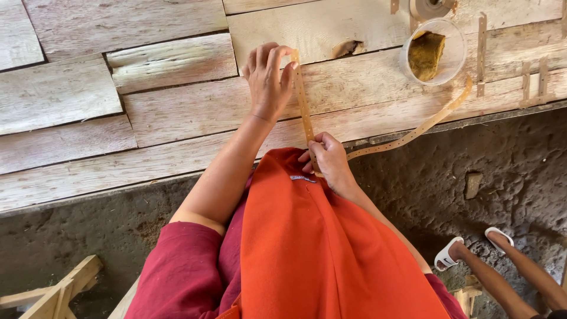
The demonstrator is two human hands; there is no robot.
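Right hand: fingers curled and pinched shut on the near end of a long, thin tan strip punched with a row of small holes. The hand sits just above the edge of the orange cloth over the person's lap, at the centre of the view.

Left hand: at 12 o'clock from the right hand, fingers loosely bent, fingertips and thumb closed on the far end of the same strip, pressing it against the wooden plank surface. Between the two hands the strip runs straight and taut.

Strip, second run: from the right hand a further length of the same perforated material trails toward 2 o'clock, curving up across the planks and ending beside the container.

Clear round container: at 2 o'clock from the hands, standing on the planks, holding a yellow-brown lump; apart from both hands.

Short tan strips: lying on the planks at 3 o'clock from the container.

Plank surface: pale, weathered boards filling the upper half of the view, its front edge running just beyond the right hand.

Dark rough ground: below the plank edge.

Another person's feet in white sandals: at 4 o'clock, well apart.

Wooden frame piece: at 8 o'clock, on the ground.
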